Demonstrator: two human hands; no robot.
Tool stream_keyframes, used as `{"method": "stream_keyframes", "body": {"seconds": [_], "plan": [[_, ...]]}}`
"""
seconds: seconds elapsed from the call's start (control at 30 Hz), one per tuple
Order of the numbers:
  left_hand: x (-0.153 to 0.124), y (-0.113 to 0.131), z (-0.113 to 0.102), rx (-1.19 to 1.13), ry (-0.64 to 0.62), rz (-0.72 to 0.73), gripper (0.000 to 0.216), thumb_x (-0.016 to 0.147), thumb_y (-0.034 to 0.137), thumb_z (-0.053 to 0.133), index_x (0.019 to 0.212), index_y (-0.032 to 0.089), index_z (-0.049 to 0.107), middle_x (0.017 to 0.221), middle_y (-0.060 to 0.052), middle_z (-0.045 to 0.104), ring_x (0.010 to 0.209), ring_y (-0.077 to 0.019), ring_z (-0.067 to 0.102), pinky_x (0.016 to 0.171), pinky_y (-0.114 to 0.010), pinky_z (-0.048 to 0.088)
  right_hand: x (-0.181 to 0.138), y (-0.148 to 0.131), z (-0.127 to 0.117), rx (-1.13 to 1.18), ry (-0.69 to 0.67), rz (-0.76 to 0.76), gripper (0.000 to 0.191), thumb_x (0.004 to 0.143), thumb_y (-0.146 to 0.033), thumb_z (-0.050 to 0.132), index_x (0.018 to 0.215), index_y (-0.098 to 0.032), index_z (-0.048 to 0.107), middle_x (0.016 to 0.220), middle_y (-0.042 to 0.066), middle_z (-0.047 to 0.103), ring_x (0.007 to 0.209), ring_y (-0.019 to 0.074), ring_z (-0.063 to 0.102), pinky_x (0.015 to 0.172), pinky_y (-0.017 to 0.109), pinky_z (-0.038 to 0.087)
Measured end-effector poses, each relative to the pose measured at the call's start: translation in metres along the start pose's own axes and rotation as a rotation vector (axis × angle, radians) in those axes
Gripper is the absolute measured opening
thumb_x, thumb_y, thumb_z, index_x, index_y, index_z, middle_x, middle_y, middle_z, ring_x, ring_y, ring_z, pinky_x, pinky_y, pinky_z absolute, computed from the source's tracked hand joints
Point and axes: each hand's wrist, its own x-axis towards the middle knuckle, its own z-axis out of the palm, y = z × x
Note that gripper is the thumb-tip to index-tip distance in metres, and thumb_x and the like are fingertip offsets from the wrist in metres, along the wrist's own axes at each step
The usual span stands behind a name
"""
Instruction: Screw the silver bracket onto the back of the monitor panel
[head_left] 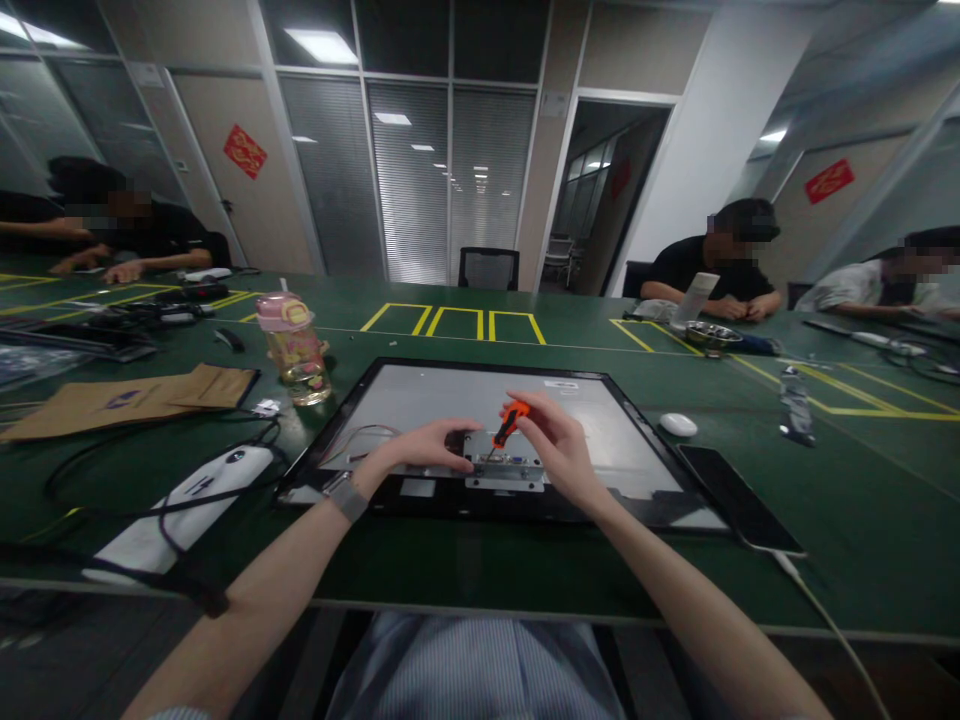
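A flat display panel (390, 400) with a black frame lies back side up on the green table before me. Near its front edge sits a silver metal bracket (506, 482) with connectors along it. My right hand (559, 440) grips an orange and black screwdriver (511, 424), held at a tilt with its shaft pointing down to the bracket's left part. From the left, my left hand (427, 445) has thumb and fingers curved about the bracket's left end. The screwdriver's tip is too small to make out against the bracket. Thin wires (356, 440) run on the panel left of that hand.
Left are a white power strip (187, 510) with black cables, brown paper bags (135, 400) and a pink-lidded bottle (292, 350). Right of the panel lie a white case (679, 425) and a phone (739, 497) with a cable. Other people sit across the table.
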Motion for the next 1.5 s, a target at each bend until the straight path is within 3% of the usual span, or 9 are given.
{"method": "stream_keyframes", "body": {"seconds": [0.23,0.3,0.57,0.7,0.83,0.97,1.13,1.3,1.5], "plan": [[-0.003,0.005,-0.001,0.025,-0.004,-0.049,0.075,0.064,0.048,0.072,0.130,0.024,0.046,0.140,-0.004,0.044,0.128,-0.0270,0.040,0.109,-0.039,0.029,0.007,0.009,-0.011,0.143,-0.071,0.049,0.024,0.088,-0.028,0.052,0.110,-0.025,0.061,0.116,0.007,0.059,0.110,0.0205,0.056,0.093,0.039,0.047],[-0.003,0.005,-0.002,0.016,-0.008,-0.050,0.076,0.064,0.048,0.072,0.131,0.024,0.045,0.140,-0.005,0.043,0.128,-0.0269,0.040,0.109,-0.039,0.029,0.008,0.014,-0.012,0.200,-0.068,0.073,0.024,0.087,-0.027,0.054,0.109,-0.026,0.061,0.110,0.006,0.061,0.104,0.0196,0.059,0.090,0.039,0.049],[-0.003,0.007,-0.003,0.018,-0.020,-0.021,0.073,0.065,0.047,0.072,0.130,0.025,0.046,0.136,-0.004,0.048,0.125,-0.0248,0.044,0.107,-0.036,0.031,0.005,0.012,-0.002,0.004,0.235,-0.025,0.009,0.073,-0.024,0.070,0.082,-0.024,0.067,0.082,0.002,0.054,0.079,0.0163,0.055,0.073,0.033,0.049],[-0.002,0.003,-0.001,0.014,-0.006,-0.022,0.074,0.065,0.045,0.073,0.130,0.023,0.046,0.137,-0.004,0.047,0.126,-0.0245,0.042,0.108,-0.036,0.030,0.003,0.004,-0.001,-0.003,0.148,-0.002,0.013,0.080,-0.025,0.062,0.091,-0.024,0.069,0.085,0.003,0.055,0.080,0.0163,0.056,0.070,0.032,0.050],[-0.001,-0.001,0.000,0.009,-0.001,-0.025,0.074,0.064,0.047,0.073,0.130,0.023,0.047,0.139,-0.005,0.045,0.128,-0.0255,0.041,0.109,-0.036,0.029,0.003,0.000,-0.003,0.035,0.033,0.012,0.027,0.088,-0.024,0.052,0.113,-0.026,0.061,0.097,0.005,0.062,0.093,0.0173,0.060,0.082,0.035,0.050],[-0.001,-0.001,0.000,0.002,-0.009,-0.002,0.074,0.065,0.047,0.073,0.130,0.023,0.046,0.139,-0.004,0.045,0.127,-0.0255,0.042,0.108,-0.037,0.030,0.005,-0.001,-0.006,0.095,-0.061,0.023,0.024,0.090,-0.026,0.048,0.110,-0.026,0.061,0.104,0.006,0.063,0.100,0.0181,0.058,0.088,0.036,0.048],[-0.002,0.002,-0.001,-0.002,-0.012,-0.004,0.073,0.066,0.045,0.072,0.130,0.022,0.046,0.137,-0.004,0.047,0.125,-0.0241,0.044,0.108,-0.036,0.031,0.007,0.003,-0.007,0.129,0.000,0.010,0.011,0.081,-0.026,0.061,0.091,-0.024,0.067,0.091,0.004,0.057,0.088,0.0165,0.058,0.077,0.031,0.051],[-0.002,0.002,-0.001,0.037,-0.008,-0.030,0.075,0.066,0.047,0.072,0.131,0.023,0.045,0.139,-0.005,0.044,0.128,-0.0246,0.041,0.108,-0.036,0.030,0.006,0.008,-0.007,0.082,0.035,0.022,0.025,0.088,-0.026,0.052,0.112,-0.026,0.060,0.101,0.005,0.063,0.097,0.0178,0.061,0.088,0.036,0.049],[0.000,-0.003,-0.001,0.023,-0.017,-0.007,0.076,0.065,0.048,0.072,0.131,0.023,0.045,0.141,-0.004,0.043,0.129,-0.0244,0.039,0.110,-0.036,0.027,0.006,0.000,-0.005,0.131,-0.091,0.023,0.029,0.091,-0.024,0.046,0.118,-0.027,0.056,0.115,0.006,0.064,0.108,0.0196,0.060,0.096,0.041,0.047]]}}
